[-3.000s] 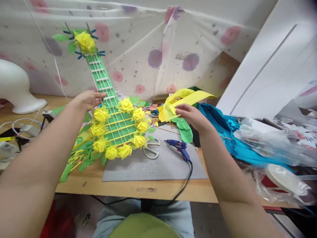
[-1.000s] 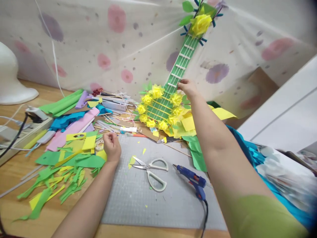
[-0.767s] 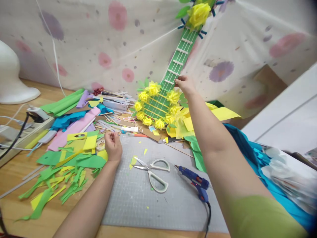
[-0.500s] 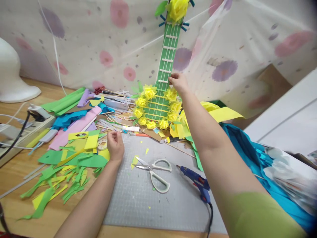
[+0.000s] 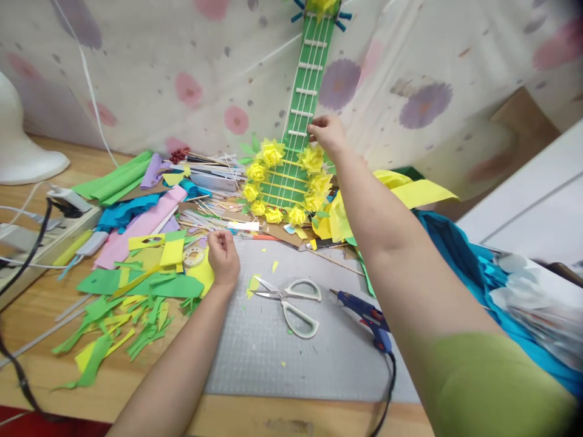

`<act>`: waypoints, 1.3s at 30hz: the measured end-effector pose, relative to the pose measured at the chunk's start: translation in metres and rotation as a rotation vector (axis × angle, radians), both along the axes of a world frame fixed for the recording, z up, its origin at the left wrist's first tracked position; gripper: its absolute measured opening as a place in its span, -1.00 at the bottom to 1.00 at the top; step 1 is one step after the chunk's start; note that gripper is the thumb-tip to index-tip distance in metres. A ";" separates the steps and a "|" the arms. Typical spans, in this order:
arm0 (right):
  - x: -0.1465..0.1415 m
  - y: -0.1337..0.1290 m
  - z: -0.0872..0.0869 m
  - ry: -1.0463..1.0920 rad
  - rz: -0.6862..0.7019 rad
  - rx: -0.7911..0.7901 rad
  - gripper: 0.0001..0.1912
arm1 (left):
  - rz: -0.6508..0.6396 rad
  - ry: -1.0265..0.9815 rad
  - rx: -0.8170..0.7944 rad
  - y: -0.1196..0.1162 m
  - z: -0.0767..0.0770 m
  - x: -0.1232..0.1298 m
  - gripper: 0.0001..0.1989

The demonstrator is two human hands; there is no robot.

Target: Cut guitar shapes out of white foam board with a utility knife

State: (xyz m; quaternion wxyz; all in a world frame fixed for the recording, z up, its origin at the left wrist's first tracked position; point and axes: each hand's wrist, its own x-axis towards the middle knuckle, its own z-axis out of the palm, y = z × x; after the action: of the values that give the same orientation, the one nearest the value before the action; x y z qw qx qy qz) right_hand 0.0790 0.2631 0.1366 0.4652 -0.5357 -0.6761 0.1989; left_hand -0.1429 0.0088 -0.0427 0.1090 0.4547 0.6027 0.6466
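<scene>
The green paper guitar [image 5: 304, 100], edged with yellow paper flowers [image 5: 272, 153], is held nearly upright at the back of the table [image 5: 255, 416], beyond the grey cutting mat [image 5: 255, 370], its neck pinched narrowly at the lower right edge by the fingertips of the right hand [image 5: 328, 132]. The left hand [image 5: 224, 256] is curled closed over the mat's left edge, and whether anything is gripped in it cannot be told. Open-bladed scissors [image 5: 296, 297] and a blue glue gun [image 5: 362, 309] are laid on the mat, and green and yellow paper strips [image 5: 148, 331] are strewn to its left.
</scene>
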 end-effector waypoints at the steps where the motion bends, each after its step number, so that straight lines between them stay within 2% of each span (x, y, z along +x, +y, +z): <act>1: 0.000 -0.001 -0.001 -0.024 0.000 0.002 -0.80 | -0.008 -0.007 -0.001 0.000 0.000 0.000 -0.84; 5: 0.002 -0.019 0.000 -0.112 -0.023 -0.007 -0.74 | -0.023 -0.008 -0.029 0.000 -0.001 0.001 -0.83; 11: 0.021 -0.076 0.014 -0.235 -0.152 -0.114 -0.64 | -0.066 -0.002 -0.067 0.001 -0.003 0.002 -0.83; 16: 0.075 -0.140 0.024 -0.297 -0.073 -0.261 -0.72 | -0.263 0.209 -0.189 -0.004 0.001 0.012 -0.87; 18: 0.103 -0.172 0.020 -0.350 -0.109 -0.237 -0.73 | -0.378 0.343 -0.220 -0.011 0.004 0.016 -0.86; 21: 0.142 -0.223 -0.002 -0.298 -0.139 -0.190 -0.77 | -0.613 0.519 -0.250 -0.025 0.007 0.020 -0.80; 24: 0.161 -0.273 -0.042 -0.330 -0.252 -0.272 -0.76 | -0.855 0.681 -0.244 -0.044 0.007 0.018 -0.77; 26: 0.162 -0.302 -0.071 -0.305 -0.249 -0.332 -0.79 | -0.931 0.767 -0.231 -0.056 0.006 0.015 -0.71; 28: 0.158 -0.328 -0.097 -0.203 -0.181 -0.363 -0.85 | -0.934 0.821 -0.221 -0.067 0.003 0.013 -0.62; 30: 0.153 -0.350 -0.117 -0.093 -0.151 -0.429 -0.80 | -0.895 0.836 -0.212 -0.074 -0.001 0.011 -0.57; 35: 0.148 -0.393 -0.150 0.334 0.004 -0.491 -0.56 | -0.634 0.762 -0.197 -0.079 -0.017 0.010 -0.55; 37: 0.143 -0.402 -0.158 0.315 0.051 -0.533 -0.55 | -0.579 0.758 -0.202 -0.079 -0.021 0.010 -0.56; 39: 0.132 -0.404 -0.164 0.174 0.009 -0.541 -0.61 | -0.556 0.766 -0.214 -0.080 -0.023 0.012 -0.56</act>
State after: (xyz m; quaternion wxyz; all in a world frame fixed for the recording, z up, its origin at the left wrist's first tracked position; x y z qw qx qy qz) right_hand 0.2112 -0.1408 -0.0271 0.3607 -0.6183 -0.5584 0.4194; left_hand -0.1313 -0.0715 -0.0658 0.0939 0.7901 0.5182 0.3135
